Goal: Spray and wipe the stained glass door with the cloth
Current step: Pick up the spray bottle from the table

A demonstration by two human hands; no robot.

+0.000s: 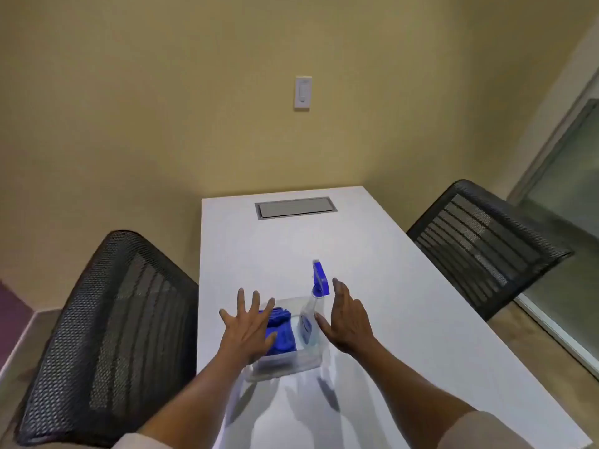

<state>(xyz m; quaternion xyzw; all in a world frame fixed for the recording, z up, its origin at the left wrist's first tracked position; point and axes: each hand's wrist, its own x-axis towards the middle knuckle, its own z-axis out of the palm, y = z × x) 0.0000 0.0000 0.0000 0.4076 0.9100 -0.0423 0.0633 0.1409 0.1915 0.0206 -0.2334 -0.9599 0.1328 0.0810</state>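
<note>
A clear plastic bin (285, 364) stands on the white table (372, 286). Inside it lies a folded blue cloth (282, 332) on the left and a clear spray bottle (312, 315) with a blue trigger head on the right. My left hand (248, 325) hovers spread over the cloth, fingers apart, holding nothing. My right hand (346, 319) is open just to the right of the bottle, thumb near its body, not closed on it. The glass door (570, 176) shows at the far right edge, frosted, in a pale frame.
Two black mesh chairs flank the table, one at the left (110, 335) and one at the right (486, 244). A grey cable hatch (295, 207) is set into the table's far end. A light switch (302, 93) is on the yellow wall.
</note>
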